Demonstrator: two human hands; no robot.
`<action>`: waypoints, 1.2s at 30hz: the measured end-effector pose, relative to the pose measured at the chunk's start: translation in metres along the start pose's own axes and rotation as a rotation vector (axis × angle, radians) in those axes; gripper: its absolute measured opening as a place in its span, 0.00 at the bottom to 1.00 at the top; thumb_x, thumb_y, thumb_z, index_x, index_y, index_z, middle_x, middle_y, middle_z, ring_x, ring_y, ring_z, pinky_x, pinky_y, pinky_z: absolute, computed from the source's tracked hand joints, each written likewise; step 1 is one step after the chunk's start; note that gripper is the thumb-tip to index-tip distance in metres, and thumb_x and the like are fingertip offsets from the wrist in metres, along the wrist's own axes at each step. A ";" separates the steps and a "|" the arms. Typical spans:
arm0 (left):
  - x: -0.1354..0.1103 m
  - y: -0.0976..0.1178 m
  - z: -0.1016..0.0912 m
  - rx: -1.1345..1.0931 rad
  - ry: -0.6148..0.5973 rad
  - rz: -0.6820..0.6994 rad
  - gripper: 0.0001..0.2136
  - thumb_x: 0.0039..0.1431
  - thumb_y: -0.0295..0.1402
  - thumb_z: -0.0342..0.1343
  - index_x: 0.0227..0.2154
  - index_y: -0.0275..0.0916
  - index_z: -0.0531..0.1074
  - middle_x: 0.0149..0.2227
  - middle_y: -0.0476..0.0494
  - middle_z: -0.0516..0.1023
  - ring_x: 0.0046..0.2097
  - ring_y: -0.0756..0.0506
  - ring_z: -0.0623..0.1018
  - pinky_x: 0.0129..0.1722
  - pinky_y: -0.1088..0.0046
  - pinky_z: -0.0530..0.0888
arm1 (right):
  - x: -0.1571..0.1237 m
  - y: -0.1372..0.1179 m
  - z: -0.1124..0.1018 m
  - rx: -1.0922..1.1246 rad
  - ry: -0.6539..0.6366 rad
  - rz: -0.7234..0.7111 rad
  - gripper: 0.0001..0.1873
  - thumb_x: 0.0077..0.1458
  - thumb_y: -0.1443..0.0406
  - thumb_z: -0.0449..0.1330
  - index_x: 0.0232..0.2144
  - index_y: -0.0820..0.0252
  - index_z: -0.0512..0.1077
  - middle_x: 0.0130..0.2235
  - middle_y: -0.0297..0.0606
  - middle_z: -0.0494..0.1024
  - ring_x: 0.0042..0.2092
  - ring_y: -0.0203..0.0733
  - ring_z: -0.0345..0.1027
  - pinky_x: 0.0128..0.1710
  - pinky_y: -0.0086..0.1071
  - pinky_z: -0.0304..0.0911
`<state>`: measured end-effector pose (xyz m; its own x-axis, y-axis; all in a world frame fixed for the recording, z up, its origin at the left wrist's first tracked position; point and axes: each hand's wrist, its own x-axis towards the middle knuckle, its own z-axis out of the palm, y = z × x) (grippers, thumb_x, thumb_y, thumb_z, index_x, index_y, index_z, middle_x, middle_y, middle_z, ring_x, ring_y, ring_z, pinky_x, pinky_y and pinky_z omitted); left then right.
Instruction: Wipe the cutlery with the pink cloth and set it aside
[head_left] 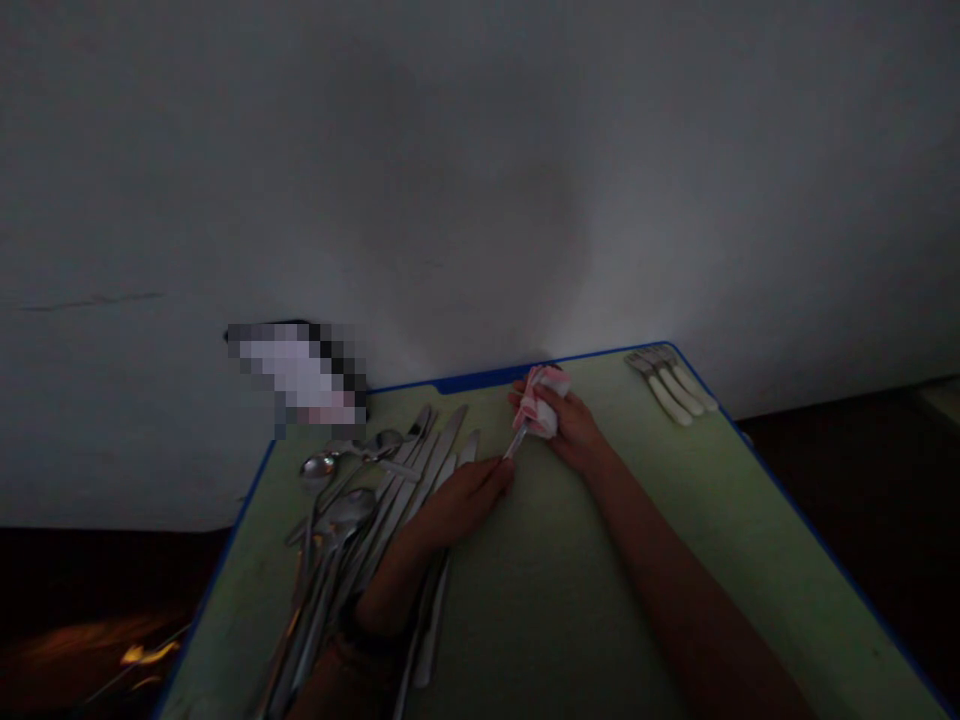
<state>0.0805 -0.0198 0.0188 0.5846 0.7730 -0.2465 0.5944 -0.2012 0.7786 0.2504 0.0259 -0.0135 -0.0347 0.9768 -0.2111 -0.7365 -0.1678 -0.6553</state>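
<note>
My left hand (463,498) pinches the lower end of a thin metal utensil (516,441) on the green table (675,520). The upper end of the utensil disappears into a pink and white cloth (544,398), around which my right hand (574,425) is closed. I cannot make out which kind of utensil it is. Both hands sit near the far middle of the table, close to the wall.
A pile of several knives (420,470) and spoons (330,500) lies under and left of my left arm. Forks with white handles (673,385) lie at the far right corner. A blurred-out object (300,375) sits at the far left edge. A white wall (480,180) stands behind.
</note>
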 end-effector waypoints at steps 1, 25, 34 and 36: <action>0.000 0.000 0.000 0.003 0.000 0.002 0.19 0.64 0.43 0.35 0.24 0.38 0.61 0.24 0.51 0.66 0.29 0.50 0.67 0.31 0.74 0.64 | 0.000 0.000 0.000 -0.004 -0.003 0.001 0.12 0.48 0.67 0.62 0.38 0.61 0.70 0.37 0.40 0.80 0.37 0.41 0.75 0.33 0.32 0.72; 0.001 -0.001 0.001 0.011 -0.006 -0.013 0.19 0.64 0.43 0.35 0.22 0.39 0.61 0.23 0.51 0.65 0.28 0.50 0.66 0.30 0.74 0.63 | 0.000 -0.001 0.000 -0.009 -0.008 0.007 0.12 0.49 0.67 0.61 0.38 0.62 0.70 0.36 0.40 0.80 0.36 0.41 0.75 0.32 0.31 0.72; 0.001 -0.001 0.001 0.024 -0.001 -0.017 0.20 0.64 0.43 0.35 0.23 0.39 0.62 0.24 0.51 0.66 0.28 0.49 0.67 0.30 0.73 0.63 | 0.001 0.000 -0.002 0.005 -0.035 0.007 0.13 0.48 0.67 0.62 0.39 0.61 0.70 0.37 0.40 0.79 0.35 0.41 0.75 0.31 0.31 0.72; 0.001 -0.002 0.001 0.011 -0.004 -0.017 0.20 0.64 0.43 0.35 0.23 0.39 0.62 0.24 0.51 0.66 0.28 0.49 0.67 0.30 0.74 0.63 | 0.001 0.001 -0.003 0.002 -0.037 0.006 0.13 0.49 0.67 0.62 0.40 0.60 0.69 0.37 0.40 0.79 0.35 0.40 0.75 0.31 0.32 0.72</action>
<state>0.0804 -0.0192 0.0168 0.5766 0.7741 -0.2614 0.6103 -0.1953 0.7678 0.2518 0.0268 -0.0163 -0.0646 0.9801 -0.1879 -0.7373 -0.1738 -0.6529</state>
